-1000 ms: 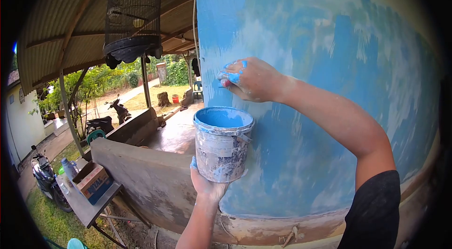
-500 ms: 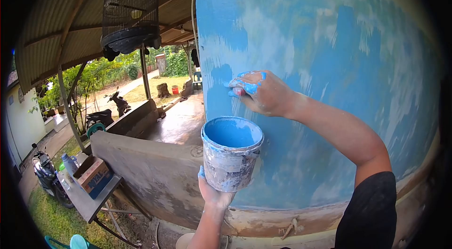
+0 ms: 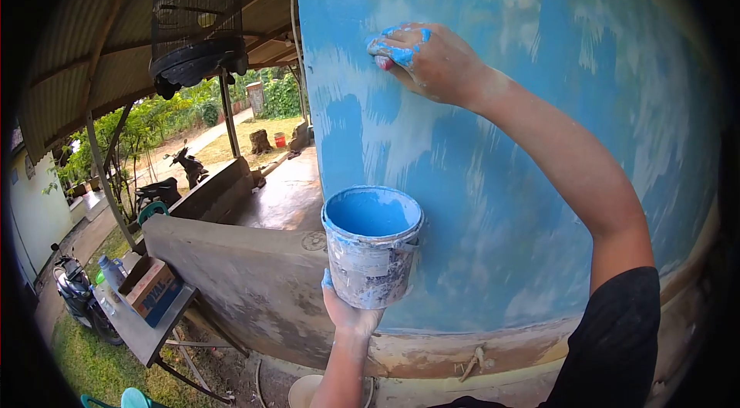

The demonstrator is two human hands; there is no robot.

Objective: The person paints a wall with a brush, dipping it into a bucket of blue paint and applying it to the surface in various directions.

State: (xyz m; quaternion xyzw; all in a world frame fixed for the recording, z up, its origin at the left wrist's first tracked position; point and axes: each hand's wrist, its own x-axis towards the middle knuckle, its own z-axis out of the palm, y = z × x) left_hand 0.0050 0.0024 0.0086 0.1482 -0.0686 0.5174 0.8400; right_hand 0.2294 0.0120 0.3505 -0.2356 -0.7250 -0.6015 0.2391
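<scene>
My left hand point(image 3: 353, 314) supports a paint-spattered bucket point(image 3: 370, 269) from below, its thumb blue with paint and up against the side. Bright blue paint point(image 3: 371, 215) fills part of the bucket, and the rim is crusted. My right hand point(image 3: 432, 61), smeared with blue over the fingers, is closed around a paintbrush point(image 3: 383, 62); only a reddish bit of it shows, the rest being hidden by the fingers. That hand is up at the wall point(image 3: 493, 200), which carries streaky strokes of darker blue over a paler, patchy coat.
A birdcage point(image 3: 198, 15) hangs under the corrugated roof at upper left. Below it runs a low cement wall point(image 3: 239, 269). A small table point(image 3: 146, 331) holds a cardboard box point(image 3: 154, 290) and bottles. Motorbikes point(image 3: 77, 292) stand outside.
My right hand has moved upward along the wall with the paintbrush. The bucket stays in my left hand, nearly in place. The view has shifted slightly to the right.
</scene>
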